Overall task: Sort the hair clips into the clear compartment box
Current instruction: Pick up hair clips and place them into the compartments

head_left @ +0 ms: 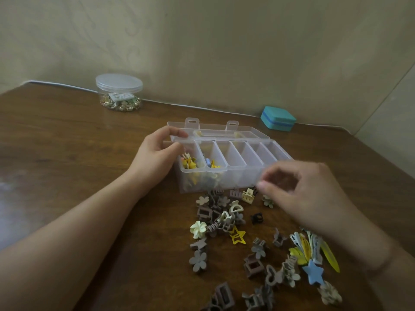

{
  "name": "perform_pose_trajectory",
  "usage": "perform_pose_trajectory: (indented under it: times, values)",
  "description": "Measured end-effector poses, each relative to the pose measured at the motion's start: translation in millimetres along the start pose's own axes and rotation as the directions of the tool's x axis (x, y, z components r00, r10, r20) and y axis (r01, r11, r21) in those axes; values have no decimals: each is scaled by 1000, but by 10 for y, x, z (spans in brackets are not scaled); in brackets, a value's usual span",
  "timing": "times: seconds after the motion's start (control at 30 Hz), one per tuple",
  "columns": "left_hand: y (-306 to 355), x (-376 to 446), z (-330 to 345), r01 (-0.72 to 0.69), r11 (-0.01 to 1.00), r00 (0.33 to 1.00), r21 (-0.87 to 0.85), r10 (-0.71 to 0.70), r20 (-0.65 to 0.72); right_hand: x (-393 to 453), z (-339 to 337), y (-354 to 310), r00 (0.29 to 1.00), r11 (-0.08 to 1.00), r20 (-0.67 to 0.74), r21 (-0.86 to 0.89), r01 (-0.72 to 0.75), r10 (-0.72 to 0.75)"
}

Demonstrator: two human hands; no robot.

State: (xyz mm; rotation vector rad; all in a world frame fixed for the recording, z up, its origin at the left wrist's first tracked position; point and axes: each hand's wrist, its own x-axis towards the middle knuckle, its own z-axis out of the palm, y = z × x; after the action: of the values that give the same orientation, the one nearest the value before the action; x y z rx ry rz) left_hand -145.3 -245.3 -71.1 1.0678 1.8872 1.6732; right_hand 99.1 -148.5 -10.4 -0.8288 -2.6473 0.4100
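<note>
The clear compartment box [244,176] sits mid-table with its lid [224,131] folded back. Its two leftmost compartments hold yellow and blue clips [190,163]; the others look empty. My left hand [157,158] grips the box's left end, thumb on the rim. My right hand [303,191] hovers, blurred, over the box's front right corner with fingers curled; whether it holds a clip is unclear. A pile of loose hair clips [226,218] in grey, cream and brown lies in front of the box, with a yellow star clip [237,235] and a blue star clip [313,273].
A round clear jar [119,92] of gold trinkets stands at the back left by the wall. A teal case [278,118] sits at the back right. Flat yellow and pale snap clips [312,245] lie under my right wrist. The wooden table [67,142] meets the wall behind.
</note>
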Motion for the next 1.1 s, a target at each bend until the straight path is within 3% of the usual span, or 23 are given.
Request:
perform_pose_trajectory:
  times: [0.1, 0.2, 0.37, 0.5, 0.63, 0.73, 0.87, 1.1]
  values:
    - [-14, 11, 0, 7, 1000, 1000, 1, -7, -3, -197, 72, -119, 974, 978, 221, -206, 4, 43]
    - [-5, 8, 4, -1, 1000, 1000, 1, 1, -1, -259, 166, -271, 951, 938, 310, -336, 87, 23]
    - [17, -15, 11, -1, 1000, 1000, -5, 1, 2, -201, 199, -427, 936, 918, 348, -384, 101, 43]
    - [27, -16, 7, 9, 1000, 1000, -11, -9, -12, -188, 238, -474, 935, 882, 352, -423, 209, -53]
    - [19, -21, -1, 7, 1000, 1000, -24, -6, 6, -150, -15, -462, 925, 935, 378, -313, 165, -36]
    - [-7, -1, -4, 4, 1000, 1000, -26, -4, 10, 86, -222, -361, 954, 999, 300, -39, 32, -19]
    - [-11, 2, -3, -4, 1000, 1000, -29, 5, 10, 543, -113, -219, 1000, 964, -10, 264, -18, 22]
    - [5, -2, -10, 13, 999, 1000, -37, -13, 7, 578, -146, 173, 985, 898, -52, 419, -129, 166]
